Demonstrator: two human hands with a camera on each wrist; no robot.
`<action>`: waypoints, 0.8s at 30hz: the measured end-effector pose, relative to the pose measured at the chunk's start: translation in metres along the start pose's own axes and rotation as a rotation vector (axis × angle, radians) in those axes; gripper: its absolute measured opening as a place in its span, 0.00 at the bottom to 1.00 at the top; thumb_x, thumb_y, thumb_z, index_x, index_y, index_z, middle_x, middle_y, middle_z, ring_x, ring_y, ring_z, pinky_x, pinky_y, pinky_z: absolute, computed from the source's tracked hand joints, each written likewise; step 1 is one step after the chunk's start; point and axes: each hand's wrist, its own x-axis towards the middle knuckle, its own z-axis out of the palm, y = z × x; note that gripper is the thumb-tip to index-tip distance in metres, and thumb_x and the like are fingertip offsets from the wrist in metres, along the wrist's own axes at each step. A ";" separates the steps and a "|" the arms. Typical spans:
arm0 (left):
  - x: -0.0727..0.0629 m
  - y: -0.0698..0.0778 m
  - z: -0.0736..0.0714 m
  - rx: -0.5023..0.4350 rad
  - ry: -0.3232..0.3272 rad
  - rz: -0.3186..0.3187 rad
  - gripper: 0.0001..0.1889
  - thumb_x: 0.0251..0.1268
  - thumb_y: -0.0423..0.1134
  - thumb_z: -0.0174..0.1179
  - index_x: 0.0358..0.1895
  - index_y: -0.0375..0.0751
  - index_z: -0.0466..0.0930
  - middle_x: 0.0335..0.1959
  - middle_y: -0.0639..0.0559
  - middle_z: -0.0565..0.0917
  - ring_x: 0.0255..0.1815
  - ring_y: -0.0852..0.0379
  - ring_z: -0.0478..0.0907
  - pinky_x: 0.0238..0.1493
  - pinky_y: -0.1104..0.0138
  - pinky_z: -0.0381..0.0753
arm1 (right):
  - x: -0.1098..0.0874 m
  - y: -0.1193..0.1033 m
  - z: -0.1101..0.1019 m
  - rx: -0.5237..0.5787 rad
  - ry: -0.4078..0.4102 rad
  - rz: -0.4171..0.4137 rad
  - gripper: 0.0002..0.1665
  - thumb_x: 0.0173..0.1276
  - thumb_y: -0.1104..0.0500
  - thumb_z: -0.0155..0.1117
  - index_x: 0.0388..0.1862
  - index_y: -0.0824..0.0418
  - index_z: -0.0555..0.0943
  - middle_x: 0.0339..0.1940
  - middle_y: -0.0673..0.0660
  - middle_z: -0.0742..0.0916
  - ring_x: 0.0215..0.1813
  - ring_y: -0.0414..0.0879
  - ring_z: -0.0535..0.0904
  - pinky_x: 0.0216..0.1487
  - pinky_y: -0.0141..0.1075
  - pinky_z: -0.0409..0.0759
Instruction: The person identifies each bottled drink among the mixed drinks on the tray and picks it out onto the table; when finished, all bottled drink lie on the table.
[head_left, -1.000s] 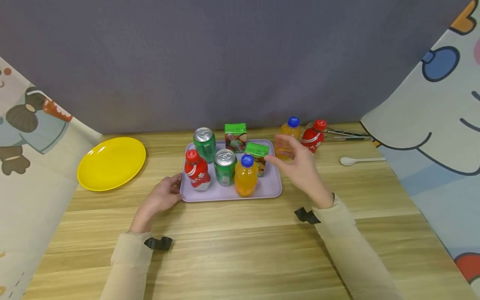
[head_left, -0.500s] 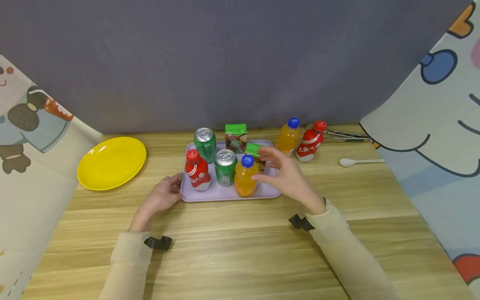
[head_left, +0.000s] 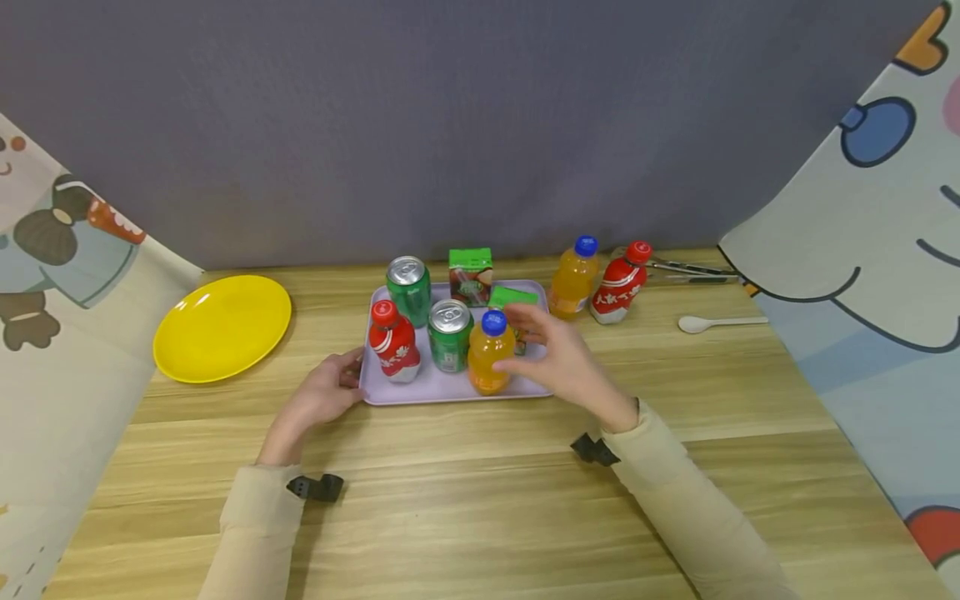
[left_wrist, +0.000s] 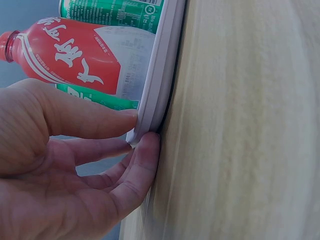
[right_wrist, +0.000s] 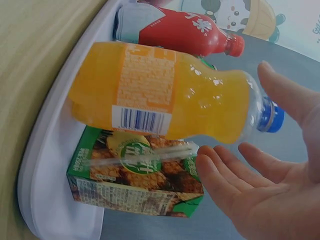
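Observation:
My left hand [head_left: 322, 393] pinches the near-left corner of a pale purple tray [head_left: 438, 390], thumb on top of the rim and fingers below in the left wrist view. My right hand [head_left: 558, 360] is spread beside an orange juice bottle [head_left: 487, 367] with a blue cap. In the right wrist view its thumb and fingers stand apart around the bottle's neck end. Behind that bottle is a green-topped juice box [right_wrist: 145, 172], partly hidden by the right hand in the head view. A red bottle [head_left: 395, 352] and two green cans [head_left: 450, 342] also stand upright on the tray.
Another juice box [head_left: 471, 279] stands at the tray's back edge. Right of the tray are a second orange bottle [head_left: 574, 283] and red bottle [head_left: 619, 290]. A white spoon [head_left: 708, 322] and metal utensils [head_left: 693, 271] lie further right. At left lies a yellow plate [head_left: 223, 329].
My right hand has moved left and slightly toward me, from the tray's right edge to beside the orange juice bottle. The left hand stays on the tray's corner.

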 end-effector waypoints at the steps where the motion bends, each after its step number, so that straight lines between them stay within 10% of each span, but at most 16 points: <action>1: 0.000 0.000 0.000 0.002 0.000 -0.002 0.37 0.56 0.24 0.59 0.70 0.24 0.54 0.61 0.28 0.68 0.50 0.39 0.73 0.47 0.56 0.79 | 0.000 0.000 0.001 -0.003 -0.001 -0.005 0.42 0.51 0.59 0.77 0.65 0.66 0.69 0.58 0.60 0.79 0.57 0.50 0.76 0.57 0.50 0.73; 24: 0.001 -0.002 0.001 0.004 0.003 -0.002 0.37 0.56 0.24 0.59 0.70 0.24 0.54 0.60 0.29 0.69 0.51 0.39 0.73 0.49 0.54 0.78 | 0.003 0.004 0.017 -0.062 0.033 0.015 0.38 0.53 0.58 0.76 0.62 0.63 0.72 0.57 0.57 0.80 0.53 0.47 0.79 0.52 0.37 0.77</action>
